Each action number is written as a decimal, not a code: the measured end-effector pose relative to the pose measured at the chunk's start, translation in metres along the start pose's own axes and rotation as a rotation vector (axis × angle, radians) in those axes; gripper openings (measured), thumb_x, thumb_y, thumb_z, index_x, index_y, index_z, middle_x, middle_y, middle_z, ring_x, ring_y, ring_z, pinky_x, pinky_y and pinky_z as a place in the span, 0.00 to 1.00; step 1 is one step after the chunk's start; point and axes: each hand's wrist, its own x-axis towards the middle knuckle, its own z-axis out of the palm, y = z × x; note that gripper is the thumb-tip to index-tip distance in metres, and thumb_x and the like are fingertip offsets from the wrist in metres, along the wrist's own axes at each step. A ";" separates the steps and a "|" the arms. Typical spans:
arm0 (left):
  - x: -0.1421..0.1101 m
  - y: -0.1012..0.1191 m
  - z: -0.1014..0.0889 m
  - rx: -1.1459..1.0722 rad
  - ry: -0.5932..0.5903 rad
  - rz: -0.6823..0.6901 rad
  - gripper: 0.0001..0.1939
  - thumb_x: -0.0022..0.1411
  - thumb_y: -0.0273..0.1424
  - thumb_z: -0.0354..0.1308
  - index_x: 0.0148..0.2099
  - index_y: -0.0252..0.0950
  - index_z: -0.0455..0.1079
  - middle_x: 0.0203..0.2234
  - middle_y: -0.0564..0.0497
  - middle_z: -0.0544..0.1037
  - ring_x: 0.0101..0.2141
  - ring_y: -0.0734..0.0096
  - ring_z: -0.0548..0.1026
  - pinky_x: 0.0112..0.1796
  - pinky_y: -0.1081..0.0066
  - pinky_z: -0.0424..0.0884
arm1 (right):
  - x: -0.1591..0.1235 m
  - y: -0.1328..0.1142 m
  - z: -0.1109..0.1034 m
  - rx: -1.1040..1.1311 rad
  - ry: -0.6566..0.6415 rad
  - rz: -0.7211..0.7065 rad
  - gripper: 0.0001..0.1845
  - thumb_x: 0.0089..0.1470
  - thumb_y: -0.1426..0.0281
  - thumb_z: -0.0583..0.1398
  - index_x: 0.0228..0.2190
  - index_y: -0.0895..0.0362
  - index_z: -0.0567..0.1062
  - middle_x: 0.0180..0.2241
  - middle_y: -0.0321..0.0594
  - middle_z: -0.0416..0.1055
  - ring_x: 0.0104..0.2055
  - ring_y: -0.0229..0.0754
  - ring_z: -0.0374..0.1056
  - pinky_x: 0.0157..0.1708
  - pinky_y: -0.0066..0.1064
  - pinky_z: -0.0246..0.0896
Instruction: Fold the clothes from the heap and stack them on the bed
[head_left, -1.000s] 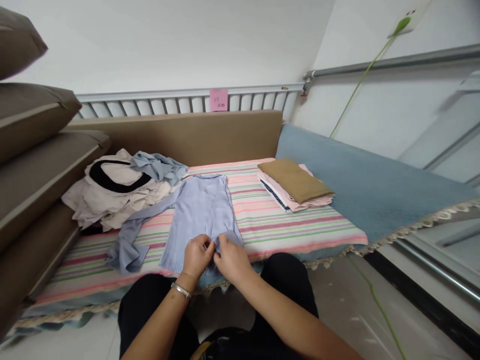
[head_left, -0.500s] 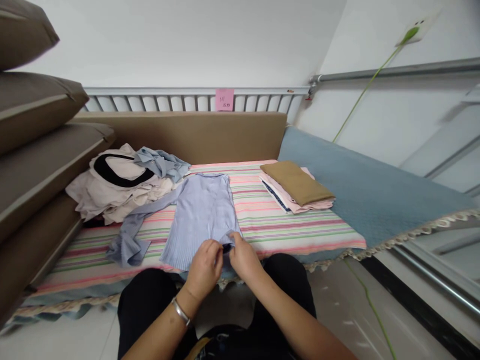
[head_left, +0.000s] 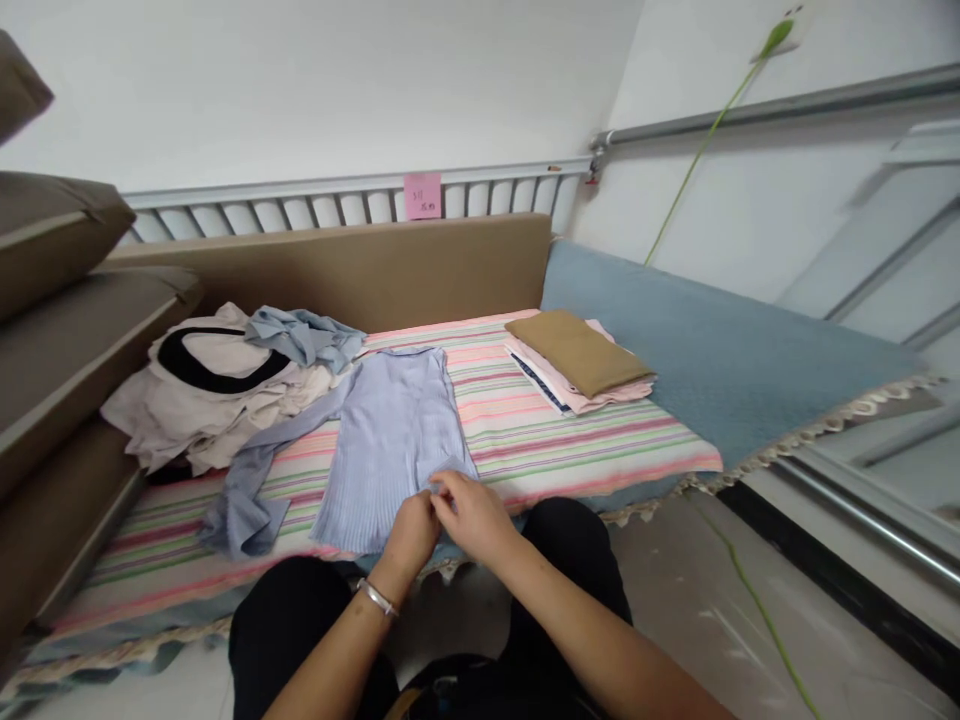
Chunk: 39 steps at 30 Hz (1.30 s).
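A light blue pleated long-sleeved shirt (head_left: 397,430) lies spread on the striped cloth, its collar toward the backrest. One sleeve stretches out to the left and bends toward the front edge; the other does not show. At the shirt's lower right corner, my left hand (head_left: 412,535) is closed, its fingertips pinching the hem. My right hand (head_left: 476,518) meets it there, thumb and forefinger pinched on the same edge of fabric. The fingers cover the exact spot they grip.
On the left lies a heap of crumpled clothes (head_left: 217,400) beside stacked brown cushions (head_left: 67,330). A folded pile topped by a brown garment (head_left: 577,350) sits at the right on the striped cloth (head_left: 592,440). A green cord (head_left: 690,170) runs down the wall.
My hands have drawn together at the hem, and the dark gap between them no longer shows. The shirt has stayed in place while the view has shifted and tilted slightly.
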 end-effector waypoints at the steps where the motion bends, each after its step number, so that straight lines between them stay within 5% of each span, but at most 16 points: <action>1: 0.003 -0.002 0.001 0.005 0.004 -0.003 0.11 0.58 0.31 0.48 0.26 0.35 0.66 0.21 0.49 0.73 0.24 0.71 0.68 0.28 0.71 0.59 | 0.003 0.008 -0.002 0.061 0.031 0.043 0.13 0.53 0.69 0.54 0.42 0.54 0.71 0.36 0.39 0.74 0.37 0.40 0.69 0.37 0.29 0.60; 5: 0.004 -0.007 0.005 0.018 0.058 -0.006 0.18 0.59 0.40 0.46 0.19 0.39 0.55 0.15 0.55 0.64 0.21 0.73 0.62 0.25 0.71 0.56 | 0.015 0.054 -0.008 0.318 0.094 0.370 0.10 0.52 0.71 0.55 0.37 0.57 0.72 0.29 0.38 0.73 0.31 0.38 0.70 0.33 0.28 0.62; 10: -0.006 -0.001 0.003 -0.050 0.219 0.114 0.21 0.59 0.45 0.45 0.19 0.40 0.51 0.16 0.57 0.60 0.21 0.74 0.60 0.26 0.71 0.57 | 0.007 0.081 -0.007 0.683 -0.031 0.786 0.08 0.54 0.67 0.54 0.33 0.59 0.69 0.28 0.40 0.71 0.25 0.39 0.71 0.23 0.28 0.63; 16: -0.006 0.023 -0.010 0.114 0.232 0.207 0.19 0.63 0.39 0.45 0.20 0.40 0.54 0.17 0.54 0.64 0.21 0.71 0.64 0.26 0.70 0.58 | -0.010 0.068 -0.001 1.120 -0.188 0.815 0.19 0.56 0.56 0.54 0.38 0.60 0.65 0.28 0.44 0.71 0.28 0.44 0.73 0.27 0.35 0.69; 22: -0.013 0.038 -0.008 0.430 0.163 0.312 0.14 0.65 0.31 0.43 0.34 0.36 0.69 0.28 0.45 0.73 0.31 0.64 0.71 0.33 0.67 0.63 | 0.018 0.053 0.011 1.492 -0.229 0.784 0.27 0.57 0.48 0.46 0.38 0.58 0.67 0.29 0.43 0.72 0.29 0.41 0.71 0.31 0.35 0.68; 26: -0.029 0.039 0.014 0.585 -0.018 0.288 0.17 0.65 0.27 0.39 0.36 0.35 0.70 0.31 0.43 0.75 0.32 0.62 0.72 0.34 0.65 0.63 | 0.034 0.055 0.017 1.550 -0.295 0.804 0.26 0.57 0.50 0.47 0.35 0.59 0.71 0.32 0.44 0.74 0.34 0.41 0.71 0.37 0.34 0.66; 32: -0.040 0.035 0.034 0.625 -0.204 0.229 0.13 0.63 0.26 0.45 0.45 0.36 0.69 0.38 0.44 0.75 0.39 0.56 0.72 0.38 0.61 0.63 | 0.036 0.078 0.032 1.363 -0.401 0.934 0.07 0.53 0.70 0.56 0.29 0.60 0.72 0.26 0.43 0.75 0.32 0.40 0.72 0.41 0.34 0.65; 39: -0.043 0.032 0.033 0.617 -0.207 0.213 0.16 0.61 0.26 0.46 0.49 0.37 0.67 0.42 0.41 0.74 0.42 0.53 0.71 0.41 0.57 0.63 | 0.030 0.088 0.032 0.953 -0.179 0.866 0.06 0.41 0.73 0.62 0.28 0.58 0.72 0.25 0.39 0.73 0.30 0.42 0.69 0.30 0.32 0.63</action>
